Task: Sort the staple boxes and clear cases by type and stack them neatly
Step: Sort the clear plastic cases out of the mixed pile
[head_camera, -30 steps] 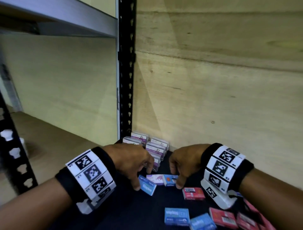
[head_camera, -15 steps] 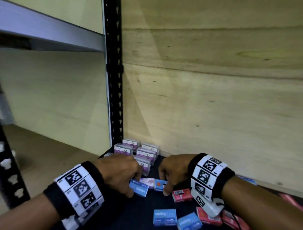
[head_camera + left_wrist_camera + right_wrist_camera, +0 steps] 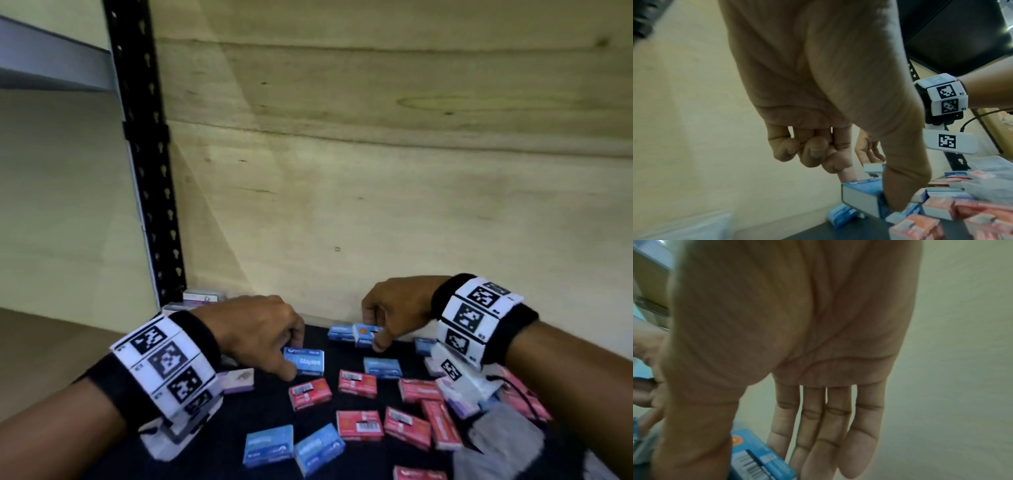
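- plywood wall (image 3: 394,178) fills the back, biggest thing in the head view; black slotted upright (image 3: 145,150) stands at its left end
- dark shelf surface (image 3: 270,418) runs out from the foot of the plywood wall and carries all the boxes; it is a shelf, so not calling it a counter
- left hand (image 3: 253,334) is low over the shelf, out from the plywood wall, just right of the upright; its grip pinches a blue staple box (image 3: 305,360), thumb on the near edge, index finger on the far edge, other fingers curled in (left wrist view)
- right hand (image 3: 397,310) is close to the plywood wall, well right of the upright; its grip pinches a second blue box (image 3: 364,335) with an orange mark, thumb one side, long fingers nearly straight on the other (right wrist view)
- red staple boxes (image 3: 359,383) lie scattered flat, farther out from the plywood wall than both hands, none stacked
- loose blue boxes (image 3: 269,445): two at the near edge of the shelf, farthest from the plywood wall; one more (image 3: 383,366) among the reds
- clear cases with purple labels (image 3: 202,296) sit against the plywood wall beside the upright, partly hidden by the left hand
- one pale purple box (image 3: 239,379) lies below the left wrist, out from the wall
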`<action>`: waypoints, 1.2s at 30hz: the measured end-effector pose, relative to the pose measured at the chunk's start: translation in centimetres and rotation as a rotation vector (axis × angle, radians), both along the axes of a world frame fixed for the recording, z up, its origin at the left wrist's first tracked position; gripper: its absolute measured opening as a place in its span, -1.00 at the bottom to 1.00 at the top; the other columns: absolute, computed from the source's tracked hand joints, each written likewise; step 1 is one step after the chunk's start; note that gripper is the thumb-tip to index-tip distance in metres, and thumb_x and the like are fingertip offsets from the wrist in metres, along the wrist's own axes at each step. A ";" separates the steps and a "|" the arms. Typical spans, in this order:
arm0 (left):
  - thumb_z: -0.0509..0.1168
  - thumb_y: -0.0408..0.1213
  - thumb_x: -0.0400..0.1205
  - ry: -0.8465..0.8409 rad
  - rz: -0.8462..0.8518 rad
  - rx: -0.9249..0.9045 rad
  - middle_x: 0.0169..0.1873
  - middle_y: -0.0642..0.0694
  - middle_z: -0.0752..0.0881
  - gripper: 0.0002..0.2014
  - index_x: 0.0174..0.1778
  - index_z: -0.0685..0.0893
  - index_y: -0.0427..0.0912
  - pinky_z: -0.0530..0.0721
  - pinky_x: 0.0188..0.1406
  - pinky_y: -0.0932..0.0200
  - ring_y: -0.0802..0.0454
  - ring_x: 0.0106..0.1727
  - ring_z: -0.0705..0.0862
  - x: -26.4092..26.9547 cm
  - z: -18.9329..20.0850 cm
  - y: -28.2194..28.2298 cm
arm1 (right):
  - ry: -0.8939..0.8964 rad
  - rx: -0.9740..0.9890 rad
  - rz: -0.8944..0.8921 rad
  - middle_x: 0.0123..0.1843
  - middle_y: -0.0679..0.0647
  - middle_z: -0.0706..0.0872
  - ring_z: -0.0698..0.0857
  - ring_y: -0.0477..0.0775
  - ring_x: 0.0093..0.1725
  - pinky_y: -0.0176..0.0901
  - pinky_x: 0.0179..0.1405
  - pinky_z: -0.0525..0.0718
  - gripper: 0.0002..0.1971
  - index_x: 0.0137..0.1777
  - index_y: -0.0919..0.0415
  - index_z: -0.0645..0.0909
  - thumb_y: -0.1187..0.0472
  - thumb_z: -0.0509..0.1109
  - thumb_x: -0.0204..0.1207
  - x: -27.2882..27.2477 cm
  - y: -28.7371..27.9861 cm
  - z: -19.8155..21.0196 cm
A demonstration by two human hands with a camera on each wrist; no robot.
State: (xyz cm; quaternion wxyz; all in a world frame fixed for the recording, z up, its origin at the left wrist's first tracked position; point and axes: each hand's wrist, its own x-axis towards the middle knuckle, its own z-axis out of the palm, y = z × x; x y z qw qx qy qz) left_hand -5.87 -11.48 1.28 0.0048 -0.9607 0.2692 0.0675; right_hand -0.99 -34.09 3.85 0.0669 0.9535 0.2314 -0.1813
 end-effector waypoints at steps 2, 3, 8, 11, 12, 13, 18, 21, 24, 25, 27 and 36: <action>0.46 0.10 0.42 -0.006 -0.039 0.002 -0.33 0.16 0.60 -0.65 0.06 0.70 0.05 0.50 -0.35 0.21 0.16 -0.29 0.56 0.7 0.3 -2.8 | -0.024 -0.013 -0.054 0.09 -0.01 0.72 0.66 0.07 0.05 -0.09 0.10 0.63 -0.56 0.26 0.10 0.63 -0.07 0.57 0.46 -0.3 -3.1 0.4; 0.46 0.10 0.44 -0.003 -0.052 0.001 -0.34 0.17 0.58 -0.64 0.08 0.69 0.04 0.46 -0.38 0.22 0.15 -0.29 0.55 1.1 0.4 -4.1 | -0.036 -0.021 -0.078 0.11 0.00 0.72 0.64 0.05 0.04 -0.13 0.05 0.61 -0.57 0.27 0.11 0.64 -0.05 0.56 0.47 -0.5 -4.4 0.5; 0.44 0.14 0.48 0.008 -0.117 -0.001 -0.32 0.20 0.53 -0.63 0.13 0.67 0.07 0.49 -0.26 0.17 0.08 -0.19 0.57 3.2 0.6 -11.5 | -0.065 -0.033 -0.207 0.15 -0.03 0.74 0.63 0.01 -0.02 -0.19 -0.04 0.53 -0.65 0.23 0.05 0.68 -0.01 0.54 0.49 -1.3 -11.8 0.3; 0.42 0.16 0.47 0.017 -0.126 -0.010 -0.23 0.18 0.59 -0.64 0.10 0.67 0.08 0.62 -0.13 0.11 0.05 -0.09 0.64 4.3 0.2 -15.3 | -0.078 -0.042 -0.263 0.05 -0.09 0.68 0.65 0.04 0.02 -0.17 -0.01 0.56 -0.68 0.20 -0.02 0.68 -0.06 0.52 0.49 -1.7 -15.3 -0.3; 0.42 0.16 0.47 0.018 -0.127 -0.010 -0.21 0.17 0.60 -0.65 0.09 0.67 0.08 0.62 -0.12 0.11 0.05 -0.08 0.64 4.7 0.1 -16.6 | -0.077 -0.052 -0.272 0.04 -0.10 0.66 0.64 0.04 0.02 -0.17 -0.01 0.55 -0.67 0.21 -0.01 0.67 -0.08 0.51 0.50 -1.8 -16.3 -0.5; 0.42 0.15 0.48 0.015 -0.127 -0.009 -0.19 0.16 0.60 -0.65 0.10 0.68 0.08 0.61 -0.12 0.11 0.04 -0.08 0.64 5.0 -0.1 -17.4 | -0.074 -0.064 -0.276 0.04 -0.08 0.66 0.65 0.04 0.03 -0.17 -0.01 0.55 -0.65 0.23 0.01 0.67 -0.09 0.49 0.51 -1.9 -16.9 -0.7; 0.41 0.13 0.52 0.004 -0.140 0.000 -0.09 0.07 0.61 -0.63 0.16 0.69 0.04 0.57 -0.14 0.12 -0.02 -0.02 0.65 6.2 -1.0 -21.5 | -0.079 -0.106 -0.316 0.15 0.03 0.74 0.71 0.12 0.10 -0.05 0.06 0.65 -0.59 0.25 0.10 0.67 -0.14 0.46 0.53 -1.6 -19.8 -1.9; 0.42 0.11 0.53 0.014 -0.152 0.008 -0.03 0.02 0.67 -0.63 0.16 0.70 0.00 0.60 -0.15 0.10 -0.05 0.00 0.67 6.6 -1.5 -23.5 | -0.076 -0.144 -0.331 0.15 0.06 0.77 0.74 0.14 0.10 0.00 0.11 0.70 -0.59 0.24 0.14 0.70 -0.12 0.47 0.54 -1.1 -20.9 -2.6; 0.42 0.10 0.53 0.024 -0.177 0.020 0.04 -0.04 0.72 -0.60 0.20 0.70 -0.04 0.64 -0.11 0.08 -0.09 0.01 0.69 6.9 -2.1 -24.7 | -0.067 -0.185 -0.339 0.18 0.11 0.79 0.76 0.17 0.11 -0.01 0.09 0.72 -0.57 0.26 0.21 0.71 -0.08 0.48 0.54 -0.7 -21.5 -3.3; 0.42 0.10 0.54 0.029 -0.185 0.023 0.04 -0.04 0.72 -0.59 0.20 0.70 -0.05 0.64 -0.12 0.09 -0.09 0.01 0.69 7.0 -2.3 -25.1 | -0.063 -0.185 -0.347 0.17 0.12 0.79 0.77 0.17 0.11 -0.01 0.08 0.72 -0.57 0.26 0.22 0.71 -0.07 0.49 0.54 -0.6 -21.8 -3.5; 0.43 0.09 0.54 0.035 -0.190 0.026 0.03 -0.05 0.73 -0.60 0.19 0.70 -0.07 0.61 -0.16 0.12 -0.09 0.00 0.69 7.1 -2.8 -25.5 | -0.054 -0.184 -0.350 0.15 0.11 0.80 0.78 0.17 0.09 -0.03 0.05 0.72 -0.59 0.24 0.22 0.72 -0.06 0.49 0.54 -0.6 -22.2 -3.9; 0.39 0.13 0.57 0.089 -0.195 0.041 0.11 -0.03 0.72 -0.55 0.28 0.69 -0.06 0.60 -0.13 0.13 -0.04 0.05 0.68 7.2 -2.8 -24.5 | -0.042 -0.210 -0.306 0.09 0.14 0.81 0.71 0.11 -0.08 -0.02 0.04 0.69 -0.68 0.10 0.27 0.75 0.00 0.41 0.61 -0.8 -22.3 -3.8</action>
